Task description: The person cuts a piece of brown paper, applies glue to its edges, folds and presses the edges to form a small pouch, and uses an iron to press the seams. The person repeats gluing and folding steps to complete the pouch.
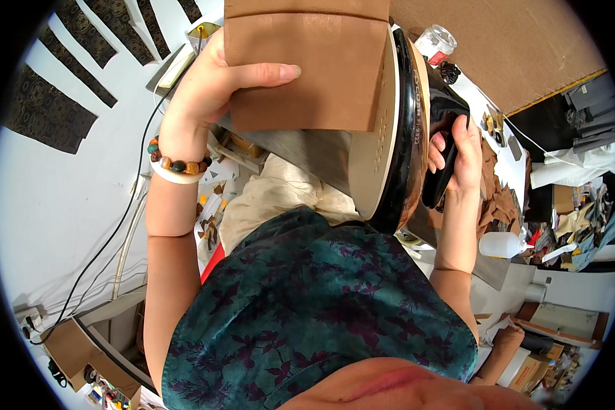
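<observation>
My left hand [219,82] grips a flat brown piece [307,75], perhaps fabric or leather, with the thumb lying across its front and the other fingers behind it. A fold or seam crosses the piece near its top. Wrapped round the black handle of an iron [406,130] is my right hand [461,154]. The iron is raised and tipped on its side, its pale, holed soleplate facing left. The brown piece overlaps the soleplate's upper part in view; whether they touch I cannot tell. Below both lies a grey work surface [307,154].
Dark patterned strips [51,109] lie at the left. A glass jar [435,42] stands beyond the iron, near a large brown board [499,48]. Brown scraps [499,191] and a white squeeze bottle [500,244] are at the right. A black cord [126,205] trails down the left.
</observation>
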`<state>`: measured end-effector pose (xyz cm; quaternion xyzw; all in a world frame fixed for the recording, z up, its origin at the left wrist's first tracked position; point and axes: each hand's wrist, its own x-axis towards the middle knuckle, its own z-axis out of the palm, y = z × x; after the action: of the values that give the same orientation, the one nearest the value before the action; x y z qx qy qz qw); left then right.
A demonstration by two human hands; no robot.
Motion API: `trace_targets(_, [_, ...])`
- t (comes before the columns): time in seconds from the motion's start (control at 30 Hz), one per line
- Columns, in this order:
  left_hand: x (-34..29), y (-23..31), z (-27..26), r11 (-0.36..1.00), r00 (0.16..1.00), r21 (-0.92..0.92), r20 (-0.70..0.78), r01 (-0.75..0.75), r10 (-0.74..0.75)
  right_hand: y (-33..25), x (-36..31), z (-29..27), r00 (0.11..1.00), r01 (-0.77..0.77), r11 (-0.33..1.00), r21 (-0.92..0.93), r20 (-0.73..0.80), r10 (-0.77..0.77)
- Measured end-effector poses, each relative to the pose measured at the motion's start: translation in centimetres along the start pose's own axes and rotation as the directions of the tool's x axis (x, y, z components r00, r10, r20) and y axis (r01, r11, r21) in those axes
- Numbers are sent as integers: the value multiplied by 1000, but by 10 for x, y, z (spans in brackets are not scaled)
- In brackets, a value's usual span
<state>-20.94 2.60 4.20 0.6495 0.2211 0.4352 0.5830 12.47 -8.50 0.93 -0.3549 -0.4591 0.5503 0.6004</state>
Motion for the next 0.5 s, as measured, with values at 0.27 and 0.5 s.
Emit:
trace_targets(0.27, [-3, 3, 0, 997, 1000, 79, 8, 24, -24, 1, 1, 4, 999, 1, 999, -37, -52, -3])
trace_targets(0.5, [-5, -4, 5, 991, 992, -117, -119, -65, 51, -2, 5, 0, 998, 27, 994, -101, -57, -33])
